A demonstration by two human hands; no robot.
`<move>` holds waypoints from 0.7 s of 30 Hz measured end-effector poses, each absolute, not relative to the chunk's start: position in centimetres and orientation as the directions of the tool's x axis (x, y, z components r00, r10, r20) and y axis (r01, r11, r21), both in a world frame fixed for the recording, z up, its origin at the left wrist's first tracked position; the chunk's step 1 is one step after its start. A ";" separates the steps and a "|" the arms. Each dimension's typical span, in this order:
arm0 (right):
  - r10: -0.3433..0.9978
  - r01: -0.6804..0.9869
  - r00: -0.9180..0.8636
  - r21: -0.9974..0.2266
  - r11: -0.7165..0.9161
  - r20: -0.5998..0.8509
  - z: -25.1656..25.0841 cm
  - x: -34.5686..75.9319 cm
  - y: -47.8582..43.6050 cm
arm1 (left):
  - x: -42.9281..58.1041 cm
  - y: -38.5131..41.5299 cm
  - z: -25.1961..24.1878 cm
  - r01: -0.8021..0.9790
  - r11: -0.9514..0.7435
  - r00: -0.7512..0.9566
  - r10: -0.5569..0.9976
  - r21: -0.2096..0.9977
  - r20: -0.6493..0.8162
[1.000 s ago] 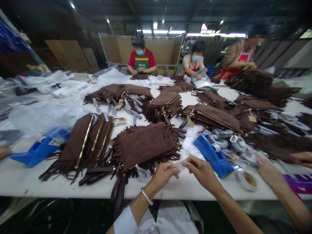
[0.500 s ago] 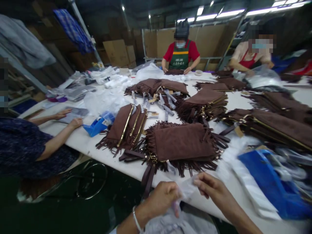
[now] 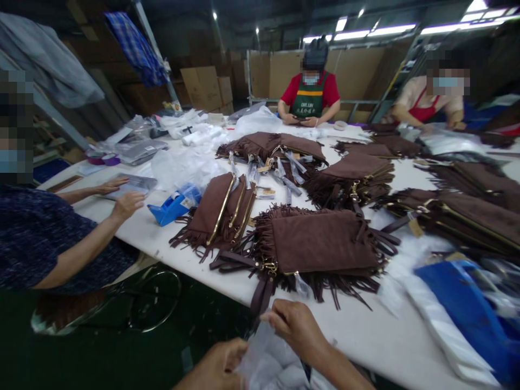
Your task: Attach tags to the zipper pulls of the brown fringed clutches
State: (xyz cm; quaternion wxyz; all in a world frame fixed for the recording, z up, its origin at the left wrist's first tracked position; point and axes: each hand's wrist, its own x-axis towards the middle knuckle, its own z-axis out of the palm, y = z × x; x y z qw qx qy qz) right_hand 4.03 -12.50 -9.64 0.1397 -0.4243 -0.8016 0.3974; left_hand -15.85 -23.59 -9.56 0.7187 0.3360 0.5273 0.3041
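My right hand (image 3: 300, 327) pinches the upper edge of a thin, see-through plastic bag (image 3: 257, 346) in front of the table edge. At the bag's lower left side, my left hand (image 3: 227, 362) has its fingers closed on the plastic; the frame's bottom edge cuts part of it off. Beneath the bag lies a pale, puffy bundle (image 3: 280, 365) whose kind I cannot make out. Just beyond my hands, a brown fringed suede bag (image 3: 320, 238) lies flat on the table, its strap (image 3: 262, 292) hanging over the edge.
More brown fringed bags with gold zips (image 3: 221, 208) lie about the white table (image 3: 190, 268). A blue tape dispenser (image 3: 174, 205) stands left, a blue bin (image 3: 459, 309) right. One co-worker (image 3: 60, 238) works at left, two others across the table. A wheeled stool (image 3: 156, 300) stands below.
Both my hands have moved left and down with the plastic, the right hand now closer to the left. The table scene has shifted slightly right in view. The left co-worker's hands have moved slightly.
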 end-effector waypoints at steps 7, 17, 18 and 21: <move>0.806 0.533 -0.587 -0.714 0.455 0.075 -7.0 2.3 -9.7 | -14.4 -20.2 -12.1 -0.333 0.470 0.135 0.882 0.818 -0.452; 0.704 0.693 -0.709 -0.215 0.688 -0.033 -8.2 -5.7 -5.8 | -19.5 -22.0 -7.9 0.287 0.197 -0.150 0.976 0.938 -0.159; 0.696 0.683 -0.718 -0.220 0.697 -0.025 -8.1 -5.5 -5.9 | -20.1 -21.9 -6.9 0.393 0.132 -0.170 0.983 0.910 -0.069; 0.650 0.615 -0.759 -0.286 0.735 0.036 -7.2 -3.9 -6.4 | -21.1 -21.1 -4.1 0.673 -0.030 -0.114 0.983 0.739 0.145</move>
